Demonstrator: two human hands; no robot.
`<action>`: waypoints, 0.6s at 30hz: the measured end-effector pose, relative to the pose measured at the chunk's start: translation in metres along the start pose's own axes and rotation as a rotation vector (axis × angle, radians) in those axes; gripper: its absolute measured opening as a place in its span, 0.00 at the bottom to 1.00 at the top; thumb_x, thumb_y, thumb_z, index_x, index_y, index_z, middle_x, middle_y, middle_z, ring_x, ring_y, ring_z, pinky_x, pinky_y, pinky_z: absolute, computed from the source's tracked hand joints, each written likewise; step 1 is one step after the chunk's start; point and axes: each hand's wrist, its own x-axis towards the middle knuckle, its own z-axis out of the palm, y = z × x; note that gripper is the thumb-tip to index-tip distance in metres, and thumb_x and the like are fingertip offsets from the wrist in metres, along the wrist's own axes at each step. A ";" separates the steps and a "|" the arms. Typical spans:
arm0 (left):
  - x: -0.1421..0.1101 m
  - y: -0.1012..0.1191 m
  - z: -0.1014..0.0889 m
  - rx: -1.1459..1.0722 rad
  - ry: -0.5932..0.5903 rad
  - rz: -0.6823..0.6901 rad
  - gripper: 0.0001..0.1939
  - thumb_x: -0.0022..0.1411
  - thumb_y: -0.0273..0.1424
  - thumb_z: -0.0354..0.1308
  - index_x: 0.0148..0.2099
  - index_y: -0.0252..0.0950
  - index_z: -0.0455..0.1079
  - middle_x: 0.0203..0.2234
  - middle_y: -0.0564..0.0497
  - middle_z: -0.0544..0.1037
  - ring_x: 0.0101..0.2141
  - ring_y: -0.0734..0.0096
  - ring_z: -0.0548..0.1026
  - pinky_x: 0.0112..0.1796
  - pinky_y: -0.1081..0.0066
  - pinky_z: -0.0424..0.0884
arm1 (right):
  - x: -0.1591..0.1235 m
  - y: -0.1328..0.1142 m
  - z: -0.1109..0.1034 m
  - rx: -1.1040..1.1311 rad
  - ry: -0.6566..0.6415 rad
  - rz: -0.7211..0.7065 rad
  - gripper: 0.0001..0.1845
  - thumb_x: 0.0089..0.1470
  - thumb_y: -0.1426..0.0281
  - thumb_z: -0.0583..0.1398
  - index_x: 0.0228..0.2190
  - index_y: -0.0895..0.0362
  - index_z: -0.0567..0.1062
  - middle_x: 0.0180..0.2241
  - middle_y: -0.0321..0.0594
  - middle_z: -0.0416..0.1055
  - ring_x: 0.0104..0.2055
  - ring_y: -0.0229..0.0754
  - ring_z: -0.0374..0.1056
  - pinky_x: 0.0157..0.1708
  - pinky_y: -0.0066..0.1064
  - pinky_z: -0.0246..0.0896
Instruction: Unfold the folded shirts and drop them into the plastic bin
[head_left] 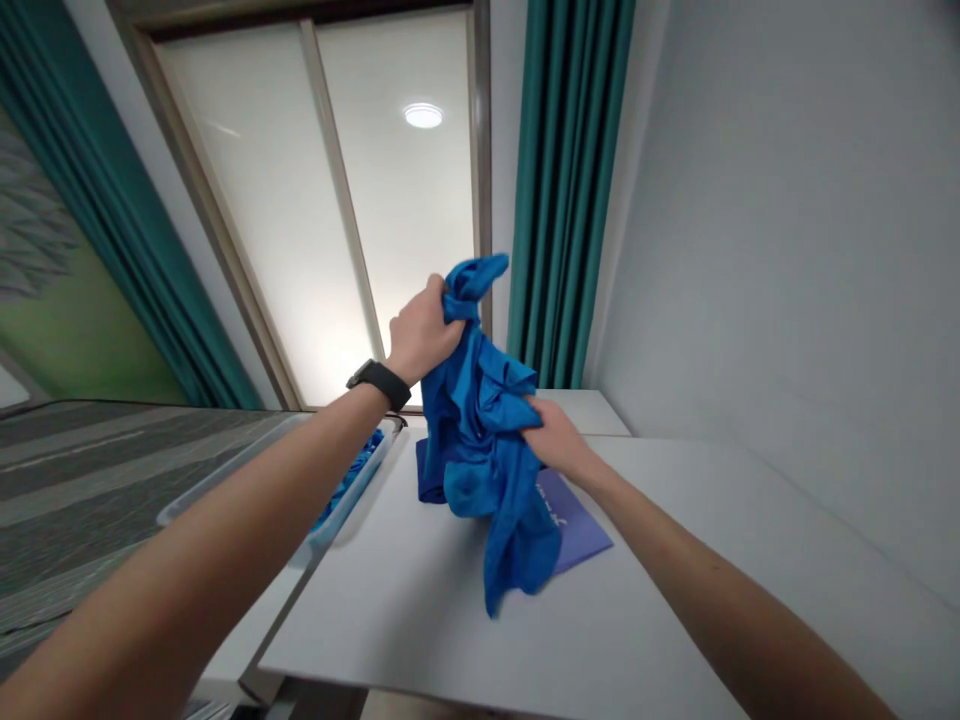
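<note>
A crumpled blue garment (484, 430) hangs in the air over the white table, its loose lower end drooping toward the tabletop. High on its left side, my left hand (426, 325) is closed round a bunched part, with a twist of fabric sticking out above the fist. My right hand (553, 432) grips the right edge lower down, its fingertips partly hidden in the folds. Behind the cloth lies a flat purple sheet (579, 530) with pale lettering, partly covered from view. What kind of garment it is cannot be made out.
A clear plastic bin (352, 495) holding more blue cloth stands left of the table (652, 620), partly behind my left forearm. Just behind the held garment lies a dark blue folded piece (430, 485). A wall (780, 250) borders the right side; green curtains (570, 180) hang at the back.
</note>
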 end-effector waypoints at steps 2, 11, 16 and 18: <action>-0.017 -0.024 -0.002 0.197 -0.278 -0.085 0.16 0.52 0.30 0.60 0.44 0.37 0.66 0.34 0.45 0.76 0.41 0.49 0.75 0.41 0.55 0.71 | 0.016 -0.014 -0.023 -0.047 0.208 -0.062 0.13 0.46 0.72 0.54 0.32 0.56 0.76 0.33 0.36 0.75 0.40 0.46 0.69 0.44 0.37 0.64; -0.109 -0.005 0.038 -0.490 -1.253 -0.317 0.26 0.50 0.46 0.66 0.48 0.39 0.69 0.35 0.46 0.79 0.29 0.61 0.78 0.25 0.67 0.73 | 0.031 -0.016 -0.013 -0.189 -0.023 -0.079 0.13 0.42 0.78 0.50 0.29 0.54 0.70 0.32 0.36 0.72 0.38 0.43 0.68 0.41 0.35 0.62; -0.129 -0.010 0.058 -0.527 -0.757 -0.372 0.15 0.58 0.43 0.59 0.42 0.37 0.71 0.29 0.47 0.78 0.30 0.59 0.77 0.29 0.62 0.75 | 0.021 -0.043 -0.012 -0.332 -0.084 -0.172 0.16 0.47 0.76 0.54 0.39 0.52 0.71 0.37 0.38 0.74 0.41 0.45 0.69 0.43 0.37 0.62; -0.120 -0.025 0.047 -0.589 -0.554 -0.326 0.15 0.58 0.37 0.59 0.47 0.37 0.71 0.35 0.47 0.79 0.40 0.56 0.77 0.40 0.59 0.75 | 0.015 -0.046 -0.018 -0.377 -0.084 -0.217 0.20 0.50 0.71 0.58 0.46 0.52 0.69 0.43 0.41 0.72 0.41 0.45 0.68 0.42 0.37 0.62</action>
